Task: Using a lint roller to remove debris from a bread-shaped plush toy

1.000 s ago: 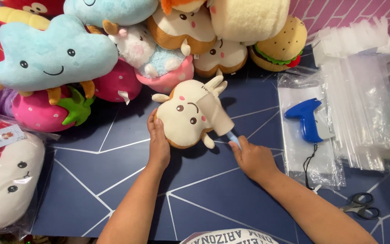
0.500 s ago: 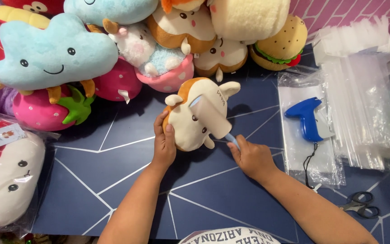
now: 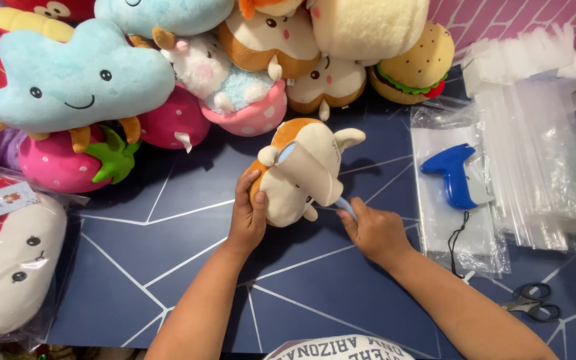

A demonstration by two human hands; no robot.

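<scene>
1. While the left hand (image 3: 249, 215) cups the side of the cream-and-orange plush toy (image 3: 299, 175) on the blue table (image 3: 168, 267), it should steady the toy — not squash it.
2. The right hand (image 3: 373, 230) is closed on the light-blue handle of a lint roller (image 3: 308, 170) lying across the toy's front; long, light passes look best.
3. Keep the roller flat on the fur — clear of the plush pile (image 3: 248, 87) just behind.
</scene>
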